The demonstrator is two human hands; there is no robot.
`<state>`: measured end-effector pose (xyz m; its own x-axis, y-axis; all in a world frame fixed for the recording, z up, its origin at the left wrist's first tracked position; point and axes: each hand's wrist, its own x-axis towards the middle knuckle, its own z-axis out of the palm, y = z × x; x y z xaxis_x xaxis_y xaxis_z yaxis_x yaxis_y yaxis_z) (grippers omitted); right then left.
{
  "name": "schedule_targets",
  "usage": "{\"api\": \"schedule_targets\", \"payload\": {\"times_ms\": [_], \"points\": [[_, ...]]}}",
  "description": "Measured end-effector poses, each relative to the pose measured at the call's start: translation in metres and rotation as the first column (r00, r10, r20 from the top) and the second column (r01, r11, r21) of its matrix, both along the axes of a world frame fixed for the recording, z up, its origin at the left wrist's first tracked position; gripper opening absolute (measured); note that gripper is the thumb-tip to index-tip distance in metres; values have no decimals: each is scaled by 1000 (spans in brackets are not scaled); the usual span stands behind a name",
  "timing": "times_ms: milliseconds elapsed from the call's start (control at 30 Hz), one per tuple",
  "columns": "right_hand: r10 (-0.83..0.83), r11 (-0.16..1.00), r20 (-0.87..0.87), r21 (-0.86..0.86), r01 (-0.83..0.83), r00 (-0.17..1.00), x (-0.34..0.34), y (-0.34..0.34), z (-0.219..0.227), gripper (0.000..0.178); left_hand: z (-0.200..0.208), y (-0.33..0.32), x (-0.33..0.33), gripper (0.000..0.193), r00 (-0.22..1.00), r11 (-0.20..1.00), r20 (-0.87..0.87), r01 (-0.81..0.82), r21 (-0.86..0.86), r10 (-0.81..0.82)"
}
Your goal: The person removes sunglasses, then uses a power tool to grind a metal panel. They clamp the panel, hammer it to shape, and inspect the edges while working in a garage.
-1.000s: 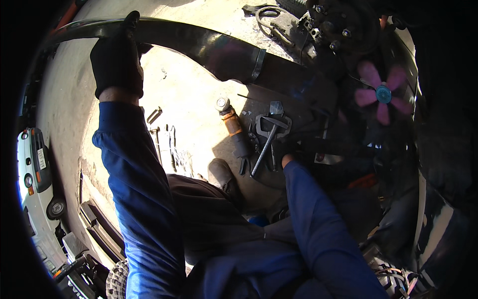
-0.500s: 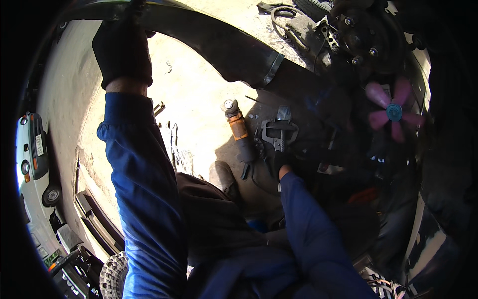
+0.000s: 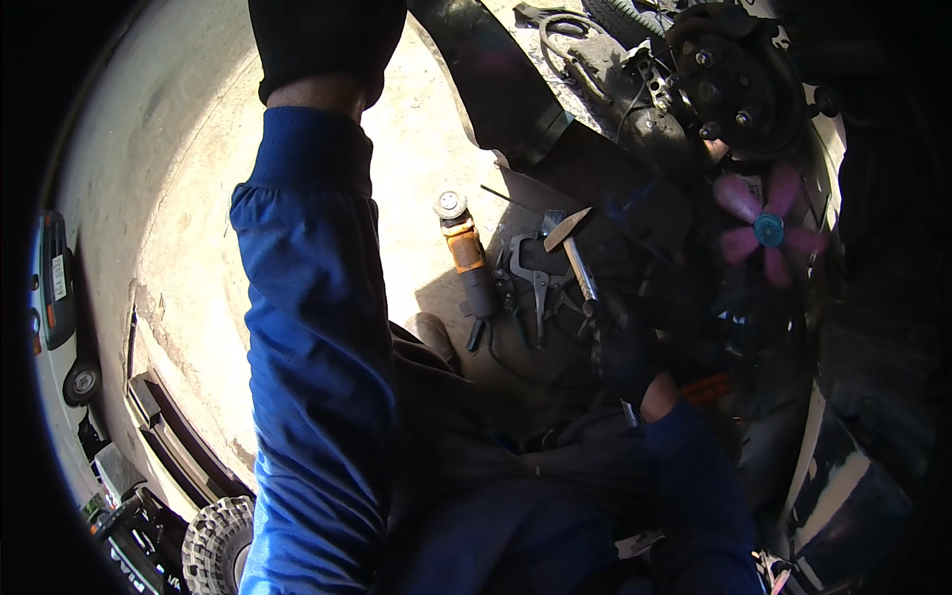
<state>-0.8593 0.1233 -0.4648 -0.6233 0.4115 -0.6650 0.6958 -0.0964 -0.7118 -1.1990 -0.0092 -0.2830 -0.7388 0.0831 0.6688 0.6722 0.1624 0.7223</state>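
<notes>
My right hand, in a black glove, is closed round the handle of a hammer. Its head points up and away from me, above the floor tools. Beside it lie locking C-clamp pliers with wide jaws. An orange and dark angle grinder rests to their left. My left hand, also black-gloved, reaches far forward to the upper edge. Its fingers are out of sight, so its grip does not show. Close to its right is a long dark curved panel.
A wheel hub with studs stands at the far right, above a pink fan with a blue centre. A white vehicle is at the left. A chunky tyre and long dark strips lie lower left.
My right hand has moved right and nearer, and the hammer now shows raised in it. My left hand has shifted right and forward; the panel's far part has swung right.
</notes>
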Motion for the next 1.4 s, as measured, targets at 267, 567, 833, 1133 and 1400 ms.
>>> {"api": "schedule_targets", "payload": {"times_ms": [267, 567, 833, 1133, 1400], "points": [[420, 612, -221, 785, -95, 880, -54, 42, 25, 41, 19, 16, 5, 23, 998, 1000, 58, 19, -5, -19], [479, 509, -54, 830, -227, 876, -95, 53, 19, 50, 4, 18, 5, 22, 998, 997, -57, -29, -74, 25], [424, 539, -91, 825, -170, 901, -102, 47, 10, 44, 12, 29, -12, 21, 987, 993, 123, 113, -43, -108], [474, 517, -125, 841, -161, 871, -105, 47, 9, 43, 12, 30, 27, 23, 988, 992, -156, -23, -123, 4], [457, 445, 4, 865, -232, 889, -104, 46, 8, 41, 9, 26, 14, 23, 993, 996, -113, -28, -82, 19]]}}
